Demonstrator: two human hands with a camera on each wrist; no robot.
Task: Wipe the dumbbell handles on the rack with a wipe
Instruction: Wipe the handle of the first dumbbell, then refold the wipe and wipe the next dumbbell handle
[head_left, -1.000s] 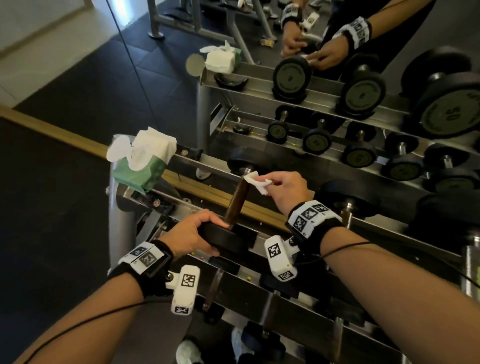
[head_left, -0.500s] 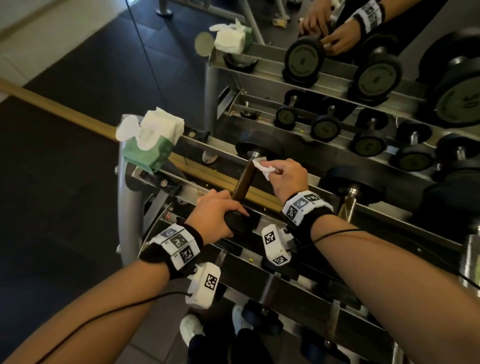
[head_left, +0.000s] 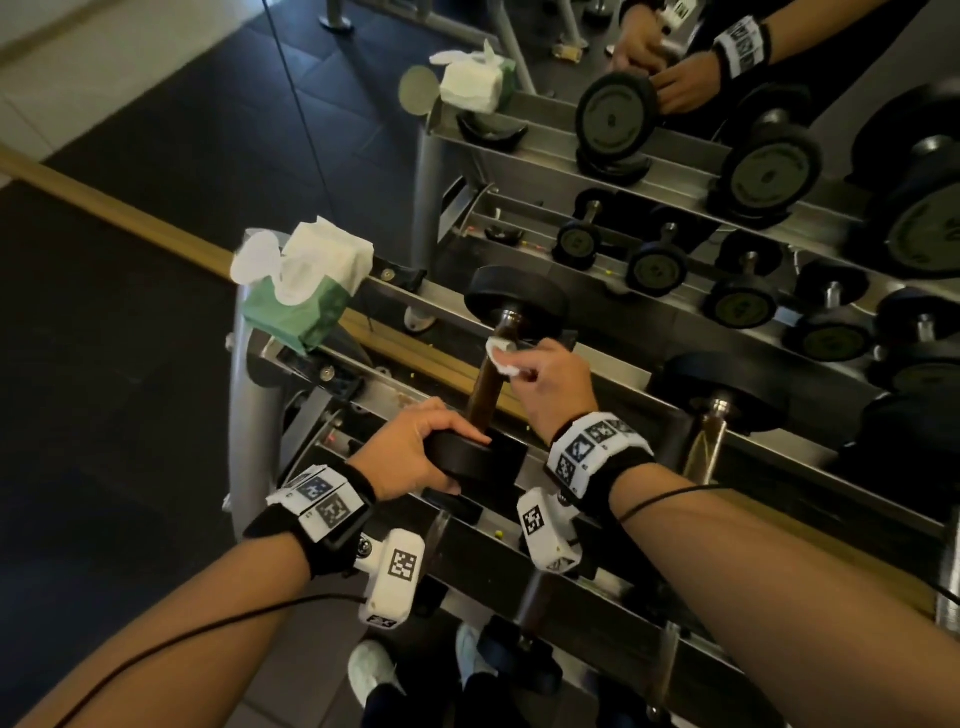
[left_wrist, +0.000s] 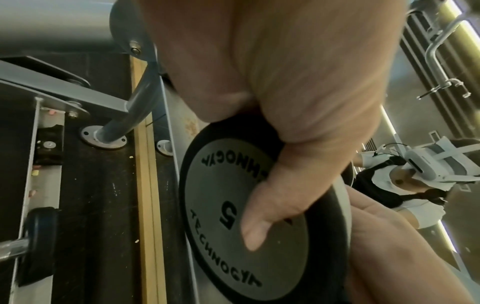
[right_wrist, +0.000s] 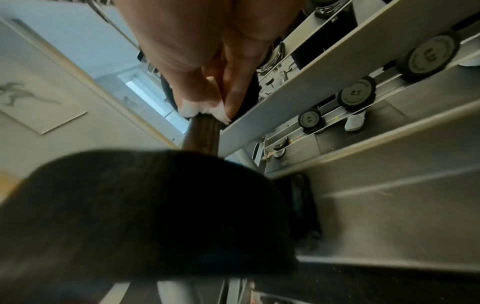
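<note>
Brown, cylindrical metal dumbbell handle (head_left: 485, 382): centre of frame, joining two black rubber end discs, tilted on the steel rack (head_left: 613, 364).
Right hand (head_left: 545, 382): fingers curled, pinching a small white crumpled wipe (head_left: 501, 356) against the handle's upper end, just below the far disc (head_left: 514, 299). Half a second ago the wipe sat slightly lower; it has travelled up the bar, so this stroke appears near its limit.
Left hand (head_left: 415, 452): clenched over the near black disc (left_wrist: 246, 216), marked 5, steadying it; its grip has shifted onto the rim.
Green and white wipe packet (head_left: 301, 288): upper left, on the rack's corner.
Neighbouring dumbbell (head_left: 717, 410): right of centre, apparently still unwiped.
</note>
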